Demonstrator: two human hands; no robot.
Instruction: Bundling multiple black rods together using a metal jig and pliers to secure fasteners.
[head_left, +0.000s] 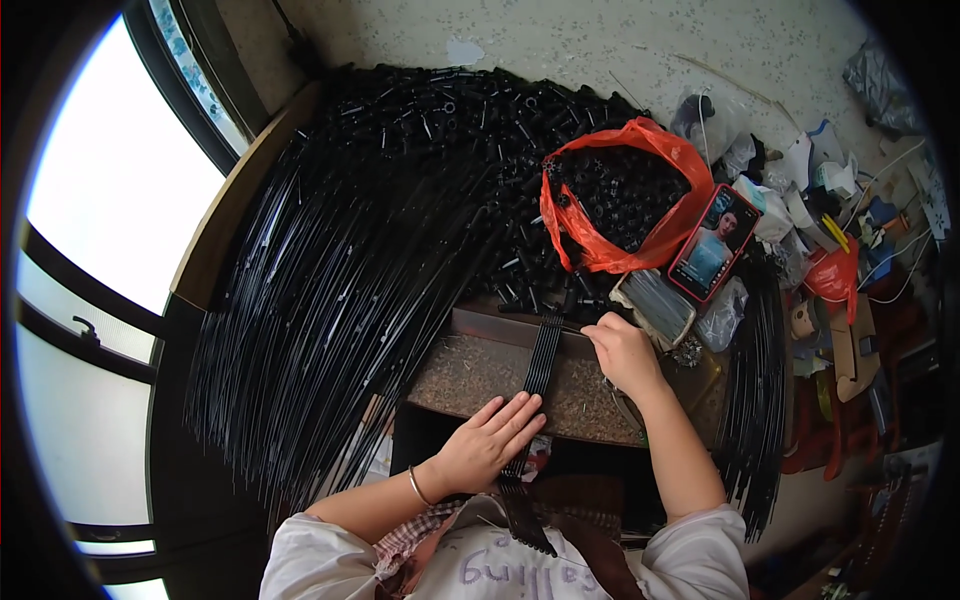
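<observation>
A flat row of thin, straight black rods (543, 358) crosses the speckled brown bench (470, 378) toward the person's lap. The left hand (492, 440) rests palm down on this row, fingers nearly straight. Right of its upper end, the right hand (624, 352) has curled fingers; their grip I cannot tell. Left of the row spreads a heap of long black rods (330, 300).
</observation>
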